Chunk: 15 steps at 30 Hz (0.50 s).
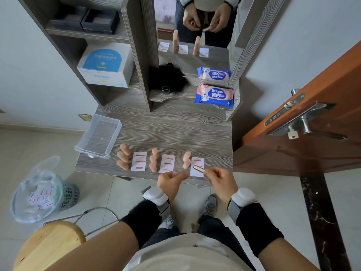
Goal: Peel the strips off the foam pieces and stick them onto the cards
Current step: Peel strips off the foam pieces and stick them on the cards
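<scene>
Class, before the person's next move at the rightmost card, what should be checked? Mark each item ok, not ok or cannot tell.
1. Right hand grips the slim pinkish metallic tool: ok.
2. Tool tip sits over the rightmost white paper card: ok.
3. Left hand steadies that card: cannot tell; its thumb lies near the card's edge.
4. Left white card and middle white card each show three red strips: ok.
5. Rightmost card's third strip placed: cannot tell; the tool covers that spot.
6. Peach foam pieces lie beside the rightmost card: ok.
</scene>
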Tool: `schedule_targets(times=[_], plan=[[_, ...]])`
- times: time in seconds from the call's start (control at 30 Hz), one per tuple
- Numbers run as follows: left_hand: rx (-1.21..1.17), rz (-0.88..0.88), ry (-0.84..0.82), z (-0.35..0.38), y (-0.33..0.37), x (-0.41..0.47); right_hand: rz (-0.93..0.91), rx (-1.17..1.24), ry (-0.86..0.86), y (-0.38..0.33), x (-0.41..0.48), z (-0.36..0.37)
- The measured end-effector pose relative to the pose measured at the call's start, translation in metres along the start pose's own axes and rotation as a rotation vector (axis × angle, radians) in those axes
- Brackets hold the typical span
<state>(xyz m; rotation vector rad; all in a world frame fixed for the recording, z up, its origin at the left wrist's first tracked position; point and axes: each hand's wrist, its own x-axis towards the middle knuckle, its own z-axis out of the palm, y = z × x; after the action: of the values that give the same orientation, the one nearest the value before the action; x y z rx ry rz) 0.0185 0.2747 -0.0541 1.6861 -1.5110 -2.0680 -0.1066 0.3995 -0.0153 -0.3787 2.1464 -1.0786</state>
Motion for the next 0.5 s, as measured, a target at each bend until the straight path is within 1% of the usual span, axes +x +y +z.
schedule_targets(times=[0.07,0.13,0.2,0.33,0.5], plan=[[0.106,-0.010,0.035,0.002,-0.009,0.013,-0.018,-0.184,0.005,0.005,0.008,-0.006],[0.182,-0.040,0.021,0.004,-0.013,0.019,-0.015,-0.351,-0.013,0.005,0.014,-0.006],[0.254,-0.072,0.001,0.010,-0.016,0.026,0.025,-0.466,-0.030,0.006,0.022,-0.005],[0.359,-0.124,0.007,0.025,-0.017,0.035,0.083,-0.600,-0.085,0.006,0.032,-0.003],[0.432,-0.164,0.037,0.033,-0.014,0.046,0.052,-0.668,-0.130,0.005,0.036,0.001]])
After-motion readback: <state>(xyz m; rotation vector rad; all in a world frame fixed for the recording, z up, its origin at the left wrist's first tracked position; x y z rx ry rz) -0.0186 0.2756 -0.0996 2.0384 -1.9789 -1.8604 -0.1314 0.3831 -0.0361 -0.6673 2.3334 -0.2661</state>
